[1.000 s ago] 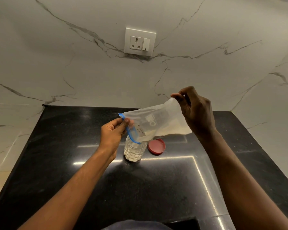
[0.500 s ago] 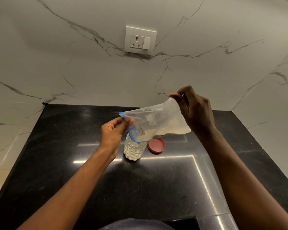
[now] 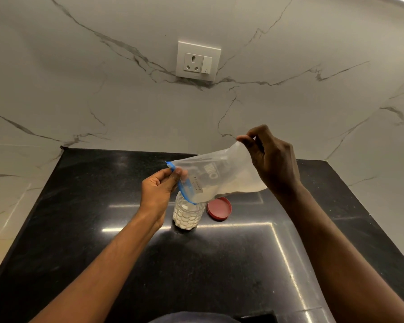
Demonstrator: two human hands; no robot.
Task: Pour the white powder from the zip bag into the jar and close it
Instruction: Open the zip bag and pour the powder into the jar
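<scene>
zip bag [image 3: 222,180] barely shifted, blue mouth tipped over jar [image 3: 187,216], powder-dusted

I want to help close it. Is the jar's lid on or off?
Off. The red lid lies on the counter beside the jar.

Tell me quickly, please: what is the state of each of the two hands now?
Left hand: pinches the blue zip edge of the zip bag.
Right hand: pinches the bag's raised bottom corner.
</scene>
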